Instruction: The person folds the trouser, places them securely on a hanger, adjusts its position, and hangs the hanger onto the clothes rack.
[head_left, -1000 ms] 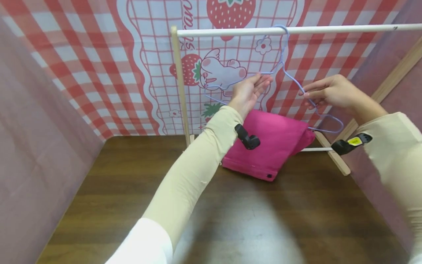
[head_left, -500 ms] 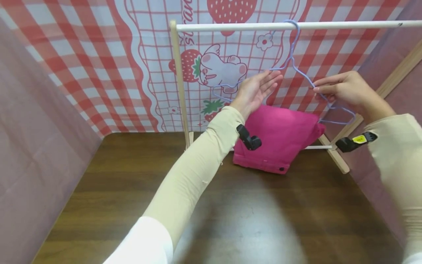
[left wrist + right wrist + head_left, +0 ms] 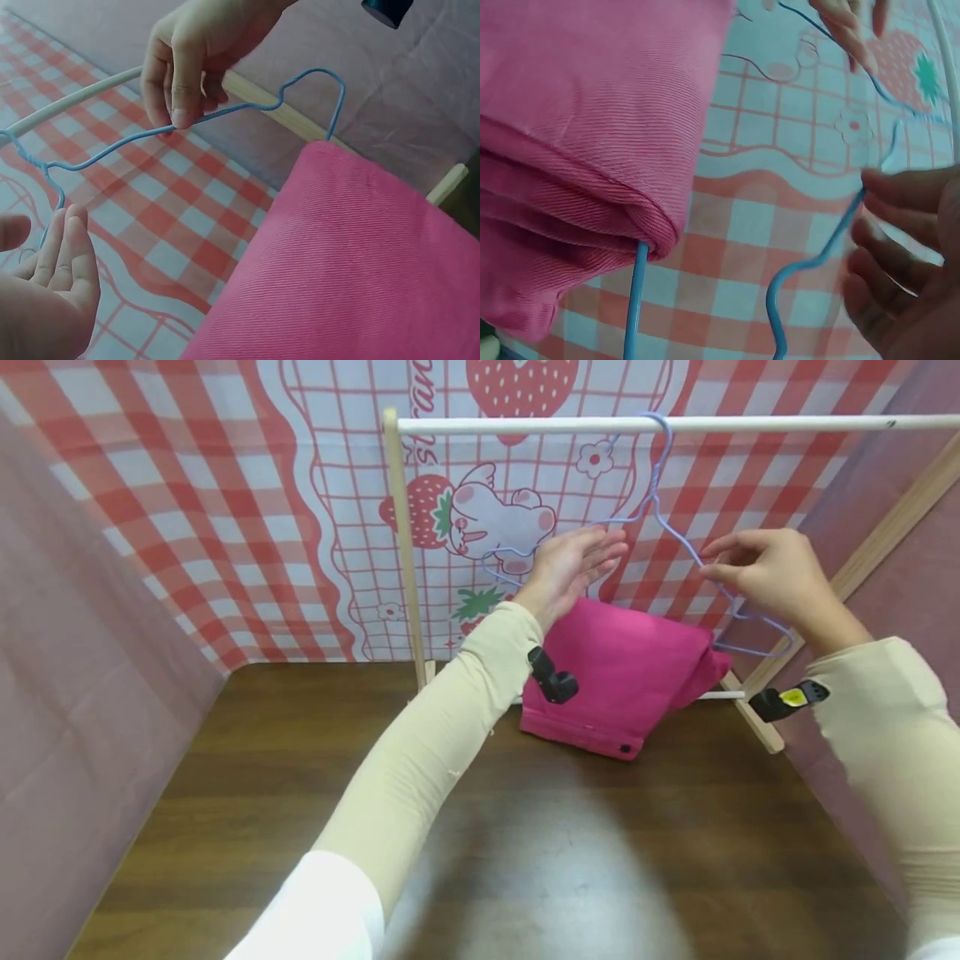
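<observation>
A pink ribbed garment (image 3: 622,672) hangs folded over the lower bar of a blue wire hanger (image 3: 675,535). The hanger's hook goes over the white rail (image 3: 510,426) of a clothes rack. My left hand (image 3: 573,564) is at the hanger's left shoulder, with its fingers straight and close together. In the left wrist view, those fingertips (image 3: 75,217) lie against the wire. My right hand (image 3: 772,572) pinches the sloping wire of the right shoulder lightly between thumb and fingertips. The right wrist view shows the bar (image 3: 635,300) coming out of the garment's fold.
The rack has a wooden post (image 3: 405,543) on the left, a slanted wooden leg (image 3: 892,535) on the right and a low crossbar. A red-and-white checked strawberry cloth (image 3: 225,510) hangs close behind. Pink curtains (image 3: 82,610) flank the brown wood-grain surface (image 3: 525,860).
The hanger and garment have shifted right along the rail, then slightly back left. Both hands moved with them. My left fingers have straightened, and my right fingertips now sit more loosely at the wire.
</observation>
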The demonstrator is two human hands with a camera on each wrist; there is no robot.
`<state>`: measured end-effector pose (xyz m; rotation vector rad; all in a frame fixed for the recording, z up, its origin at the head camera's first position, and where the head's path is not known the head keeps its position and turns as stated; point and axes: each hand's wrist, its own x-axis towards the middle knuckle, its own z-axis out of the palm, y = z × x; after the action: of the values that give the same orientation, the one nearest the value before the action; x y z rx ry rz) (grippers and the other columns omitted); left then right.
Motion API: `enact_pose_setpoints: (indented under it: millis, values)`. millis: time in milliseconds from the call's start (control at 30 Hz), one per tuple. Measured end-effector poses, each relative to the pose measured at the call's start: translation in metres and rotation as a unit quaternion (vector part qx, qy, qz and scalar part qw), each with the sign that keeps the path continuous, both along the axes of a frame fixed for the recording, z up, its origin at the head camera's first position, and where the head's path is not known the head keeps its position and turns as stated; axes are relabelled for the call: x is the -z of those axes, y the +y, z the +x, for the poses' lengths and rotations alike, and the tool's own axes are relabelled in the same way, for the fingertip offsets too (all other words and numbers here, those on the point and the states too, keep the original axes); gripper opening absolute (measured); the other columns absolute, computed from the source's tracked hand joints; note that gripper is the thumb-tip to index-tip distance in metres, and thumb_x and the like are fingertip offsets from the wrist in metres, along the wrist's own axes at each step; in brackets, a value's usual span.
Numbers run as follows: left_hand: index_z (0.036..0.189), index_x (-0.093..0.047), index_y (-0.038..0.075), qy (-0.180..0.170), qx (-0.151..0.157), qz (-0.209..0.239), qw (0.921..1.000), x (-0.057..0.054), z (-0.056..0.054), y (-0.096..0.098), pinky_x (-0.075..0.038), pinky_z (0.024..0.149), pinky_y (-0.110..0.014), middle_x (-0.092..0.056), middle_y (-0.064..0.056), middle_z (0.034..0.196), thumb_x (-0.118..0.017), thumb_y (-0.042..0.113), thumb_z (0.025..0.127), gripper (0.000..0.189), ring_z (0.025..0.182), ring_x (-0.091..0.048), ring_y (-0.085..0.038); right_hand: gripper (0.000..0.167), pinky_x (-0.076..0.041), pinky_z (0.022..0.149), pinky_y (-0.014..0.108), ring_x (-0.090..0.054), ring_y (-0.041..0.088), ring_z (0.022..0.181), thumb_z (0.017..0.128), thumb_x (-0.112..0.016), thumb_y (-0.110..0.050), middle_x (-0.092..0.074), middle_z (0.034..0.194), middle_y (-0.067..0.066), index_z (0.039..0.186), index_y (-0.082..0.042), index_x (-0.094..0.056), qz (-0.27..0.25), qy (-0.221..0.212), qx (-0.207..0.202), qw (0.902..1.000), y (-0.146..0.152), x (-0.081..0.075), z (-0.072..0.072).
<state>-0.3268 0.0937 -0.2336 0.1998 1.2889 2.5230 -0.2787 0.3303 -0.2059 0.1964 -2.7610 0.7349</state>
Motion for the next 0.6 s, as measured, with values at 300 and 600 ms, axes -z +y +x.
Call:
enact_pose_setpoints:
  millis: [300,600]
  values:
    - [0.135,-0.053,-0.002,0.05,0.004,-0.054,0.9972,0.003,0.0,-0.019,-0.05,0.101,-0.035,-0.064,-0.019,0.127,-0.053,0.008,0.099,0.038,0.12,-0.062,-0.03,0.018,-0.03,0.053,0.013,-0.037,-0.009,0.058,0.088,-0.07,-0.015,-0.063,0.078,0.017,0.094,0.002,-0.067,0.057,0.128,0.015,0.99,-0.021,0.01,0.009]
    - [0.131,-0.059,0.002,0.077,0.001,-0.125,0.9892,0.02,0.004,-0.064,-0.053,0.094,-0.032,-0.066,-0.017,0.125,-0.052,0.011,0.101,0.032,0.112,-0.066,-0.025,0.019,-0.031,0.054,0.007,-0.038,-0.016,0.056,0.091,-0.067,-0.016,-0.067,0.079,0.021,0.094,0.002,-0.069,0.025,0.168,-0.015,0.9853,-0.032,0.032,0.02]
